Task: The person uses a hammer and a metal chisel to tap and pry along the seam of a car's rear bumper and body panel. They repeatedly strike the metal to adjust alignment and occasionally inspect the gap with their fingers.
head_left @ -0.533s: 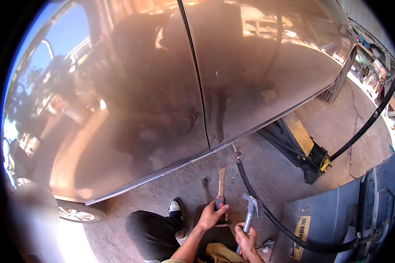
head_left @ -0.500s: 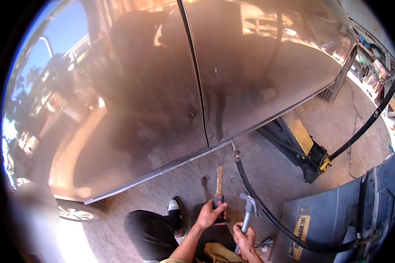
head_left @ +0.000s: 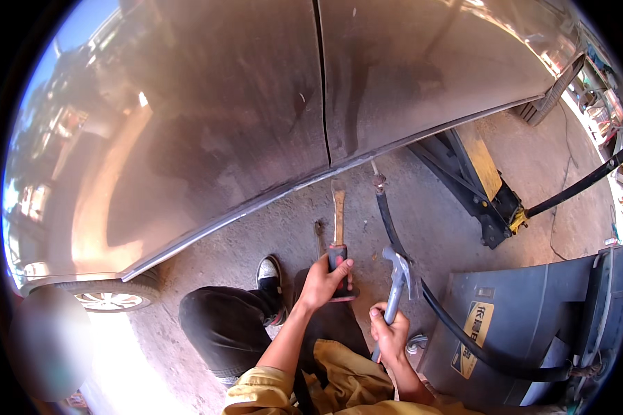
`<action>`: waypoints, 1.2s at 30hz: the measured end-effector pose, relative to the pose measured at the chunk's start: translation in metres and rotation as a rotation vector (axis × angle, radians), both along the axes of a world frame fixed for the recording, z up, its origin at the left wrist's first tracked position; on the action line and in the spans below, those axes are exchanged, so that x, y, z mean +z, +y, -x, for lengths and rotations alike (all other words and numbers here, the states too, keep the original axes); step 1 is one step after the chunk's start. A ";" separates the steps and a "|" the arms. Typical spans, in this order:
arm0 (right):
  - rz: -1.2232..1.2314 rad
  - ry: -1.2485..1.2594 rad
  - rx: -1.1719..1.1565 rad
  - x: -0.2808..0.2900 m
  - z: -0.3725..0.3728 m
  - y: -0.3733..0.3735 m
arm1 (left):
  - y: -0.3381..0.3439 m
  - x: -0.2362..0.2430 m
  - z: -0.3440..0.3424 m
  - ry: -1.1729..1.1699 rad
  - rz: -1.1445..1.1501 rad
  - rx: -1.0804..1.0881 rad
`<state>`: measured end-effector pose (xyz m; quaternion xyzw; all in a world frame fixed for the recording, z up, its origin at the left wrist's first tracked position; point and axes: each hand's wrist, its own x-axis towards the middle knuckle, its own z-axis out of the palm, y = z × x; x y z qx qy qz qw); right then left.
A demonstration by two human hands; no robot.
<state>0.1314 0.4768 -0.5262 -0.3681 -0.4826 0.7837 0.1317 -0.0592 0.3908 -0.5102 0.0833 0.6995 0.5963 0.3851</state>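
Head view. Your left hand [head_left: 323, 280] is wrapped tight around the dark grip of a flat chisel [head_left: 338, 232], fingers curled over the handle and thumb pressed along its side. The chisel runs straight up from that fist; its rusty flat blade points at the lower edge of the car body [head_left: 256, 124] and its tip sits just below the sill, close to the vertical seam between the two panels. Whether the tip touches the metal cannot be told.

Your right hand [head_left: 389, 333] is clenched on the lower end of a hammer [head_left: 397, 283]. The grey shaft rises out of the fist, tilted slightly right, and the steel head stands just to the right of the chisel's grip, apart from it and a little below the blade. The hammer head is clear of the chisel's butt end, which is hidden inside your left hand.

Relative to the chisel: a second thin rusty bar [head_left: 319, 238] lies on the concrete just to its left. A black hose [head_left: 422, 290] curves down along its right, passing behind the hammer head. A floor jack [head_left: 481, 183] with a yellow fitting sits well to the right, under the sill. A grey panel [head_left: 533, 325] lies to the lower right. Your shoe [head_left: 268, 273] rests to the lower left, near your left wrist. A wheel [head_left: 107, 297] shows far left.
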 end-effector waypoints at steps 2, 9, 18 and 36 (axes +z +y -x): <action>-0.048 -0.031 0.000 0.005 0.000 0.005 | -0.001 -0.005 -0.004 -0.045 -0.034 0.014; -0.193 -0.022 0.022 0.013 0.007 0.023 | -0.002 0.000 -0.004 -0.023 -0.079 0.022; -0.538 -0.096 0.104 0.056 0.034 0.038 | 0.009 -0.011 0.002 0.014 -0.071 0.073; -0.756 0.039 0.273 0.061 0.118 0.063 | 0.021 0.004 -0.004 -0.008 -0.125 0.156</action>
